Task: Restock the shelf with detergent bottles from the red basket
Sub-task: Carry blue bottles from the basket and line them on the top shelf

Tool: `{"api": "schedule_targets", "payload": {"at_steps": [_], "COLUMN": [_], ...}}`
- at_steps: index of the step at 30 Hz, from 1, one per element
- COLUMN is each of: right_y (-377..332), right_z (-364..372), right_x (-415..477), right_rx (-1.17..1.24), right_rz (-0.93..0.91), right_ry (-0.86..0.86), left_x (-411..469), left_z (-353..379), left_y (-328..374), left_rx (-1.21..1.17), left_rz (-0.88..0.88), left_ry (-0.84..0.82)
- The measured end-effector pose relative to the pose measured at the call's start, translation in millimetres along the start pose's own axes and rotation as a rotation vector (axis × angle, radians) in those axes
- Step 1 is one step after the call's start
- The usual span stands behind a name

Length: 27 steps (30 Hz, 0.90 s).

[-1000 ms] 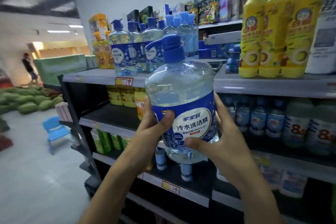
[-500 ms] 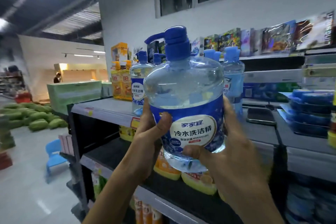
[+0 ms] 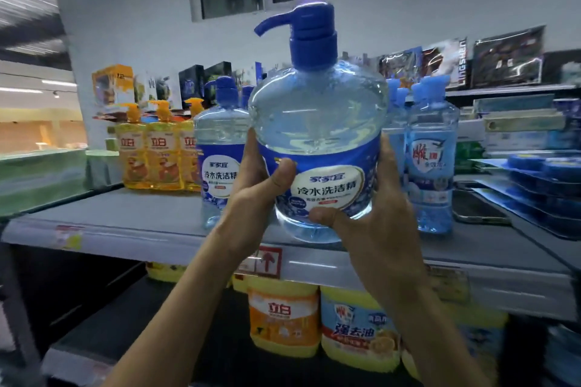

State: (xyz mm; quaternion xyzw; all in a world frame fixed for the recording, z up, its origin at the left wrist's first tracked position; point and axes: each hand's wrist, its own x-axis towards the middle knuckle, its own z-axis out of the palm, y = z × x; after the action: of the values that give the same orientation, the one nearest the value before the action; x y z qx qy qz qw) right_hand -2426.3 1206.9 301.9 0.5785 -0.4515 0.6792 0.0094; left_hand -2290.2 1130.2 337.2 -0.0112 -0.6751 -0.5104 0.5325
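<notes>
A large clear detergent bottle with a blue pump and blue label is held upright between both hands, just above the front edge of the grey top shelf. My left hand grips its left side with the thumb across the label. My right hand grips its right side and lower front. A matching blue-labelled bottle stands on the shelf just behind and to the left. The red basket is out of view.
Three orange-yellow detergent bottles stand at the shelf's back left. Lighter blue bottles stand to the right, beside a phone and stacked blue packs. Yellow tubs fill the shelf below. Boxes line the higher shelf behind.
Both hands have carried the bottle up and forward, from the lower shelves' level to the top shelf's front edge. The view has closed in on the shelf.
</notes>
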Motion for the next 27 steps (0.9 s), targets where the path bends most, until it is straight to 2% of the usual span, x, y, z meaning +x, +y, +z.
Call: {"api": "schedule_targets", "payload": {"at_steps": [8, 15, 17, 20, 21, 23, 25, 26, 27], "right_y": [23, 38, 37, 36, 37, 37, 38, 39, 39], "right_z": [20, 32, 33, 34, 33, 32, 32, 32, 32], "right_x": [8, 13, 13, 12, 11, 9, 7, 6, 5], "right_rx": [-0.133, -0.231, -0.292, -0.32, -0.322, -0.38, -0.456, -0.488, -0.519], "right_rz": [0.018, 0.117, 0.129, 0.179, 0.195, 0.206, 0.2, 0.193, 0.188], "right_ry": [0.046, 0.041, 0.03, 0.038, 0.04, 0.017, -0.027, -0.05, -0.066], "left_x": [26, 38, 37, 20, 9, -11, -24, -26, -26], "left_z": [-30, -42, -44, -45, -47, -58, -81, -95, -107], "left_y": [-33, -50, -52, -48, -46, -41, -40, -41, -41], "left_rx": [-0.134, 0.007, 0.137, 0.539, 0.676, 0.869, 1.008, 1.065, 1.107], "left_rz": [-0.036, -0.146, -0.163, -0.124, -0.08, 0.115, 0.301, 0.331, 0.28], "left_ry": [-0.09, -0.068, -0.037, -0.016, 0.004, 0.06, 0.177, 0.25, 0.29]}}
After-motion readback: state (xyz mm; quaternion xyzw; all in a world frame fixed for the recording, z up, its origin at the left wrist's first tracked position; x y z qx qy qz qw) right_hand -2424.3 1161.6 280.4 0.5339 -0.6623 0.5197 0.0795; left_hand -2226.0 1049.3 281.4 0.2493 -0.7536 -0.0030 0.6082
